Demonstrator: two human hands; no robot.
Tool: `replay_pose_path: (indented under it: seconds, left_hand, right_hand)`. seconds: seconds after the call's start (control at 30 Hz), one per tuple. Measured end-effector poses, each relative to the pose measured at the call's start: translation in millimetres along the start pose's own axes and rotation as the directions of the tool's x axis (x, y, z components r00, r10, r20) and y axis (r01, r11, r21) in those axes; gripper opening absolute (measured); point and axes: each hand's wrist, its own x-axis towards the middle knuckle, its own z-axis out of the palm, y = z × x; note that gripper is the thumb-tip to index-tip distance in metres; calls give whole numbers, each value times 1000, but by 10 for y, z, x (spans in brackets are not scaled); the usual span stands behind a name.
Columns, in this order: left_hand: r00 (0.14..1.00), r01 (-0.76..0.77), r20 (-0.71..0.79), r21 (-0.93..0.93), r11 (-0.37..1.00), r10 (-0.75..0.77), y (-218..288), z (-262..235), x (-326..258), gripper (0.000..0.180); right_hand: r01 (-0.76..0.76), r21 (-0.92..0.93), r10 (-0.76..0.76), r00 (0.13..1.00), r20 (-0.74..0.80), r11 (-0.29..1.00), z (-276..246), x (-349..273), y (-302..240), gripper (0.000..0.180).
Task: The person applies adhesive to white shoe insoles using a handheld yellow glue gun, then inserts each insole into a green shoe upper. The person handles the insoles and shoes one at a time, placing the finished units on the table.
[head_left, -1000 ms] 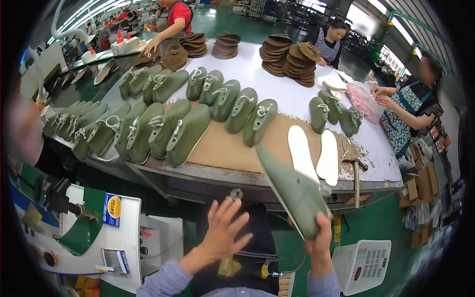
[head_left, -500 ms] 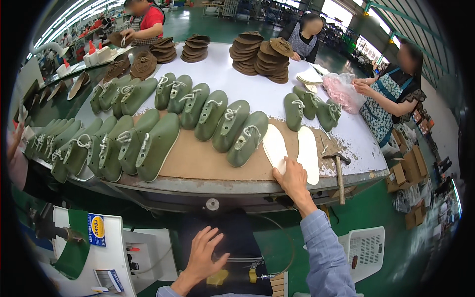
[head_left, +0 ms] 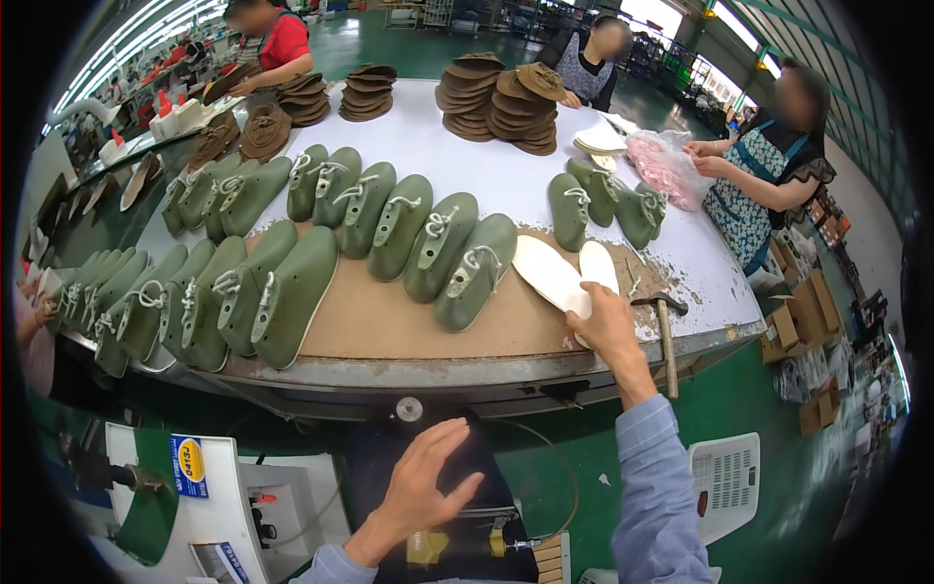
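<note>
Head view: a long table (head_left: 418,146) fills the middle, its top white at the back and covered by a brown board (head_left: 379,321) along the near edge. At its far right, a person in a flowered apron (head_left: 749,190) handles a clear bag of pink pieces (head_left: 666,167). A white crate (head_left: 730,487) sits on the green floor, right of the wearer's right sleeve (head_left: 657,477). Stacks of brown pieces (head_left: 472,97) stand toward the table's back, and rows of green shoe moulds (head_left: 474,273) lean side by side nearer, white cords tied at their ends. A hammer (head_left: 667,341) lies at the right, its handle jutting over the near edge. Left of it, near the board's right end, is a white insole (head_left: 547,268), slanting beside a second insole (head_left: 597,261) that the right hand (head_left: 605,326) partly hides. That hand's thumb and fingers are closed on the first one's near end. The left hand (head_left: 418,482) hangs before the table, fingers outstretched, thumb apart, holding nothing.
</note>
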Motion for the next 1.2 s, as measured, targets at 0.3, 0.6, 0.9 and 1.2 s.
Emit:
replay_pose_path:
  seconds: [0.3, 0.6, 0.9, 1.2]
  left_hand:
    - [991, 109, 89, -138, 984, -97, -30, 228, 52, 74]
    - [809, 196, -78, -898, 393, -582, -375, 787, 1056, 69]
    - [756, 433, 100, -818, 380, -647, -246, -281, -93, 55]
    - [515, 395, -307, -744, 539, -801, -225, -420, -810, 59]
  right_hand:
    - [-88, 130, 109, 981, -163, 988, -414, -20, 480, 51]
    - [392, 619, -451, 890, -67, 681, -339, -675, -1041, 45]
    - [-191, 387, 342, 863, -371, 902, 737, 1515, 817, 77]
    - [-299, 940, 553, 762, 337, -162, 755, 1887, 586, 48]
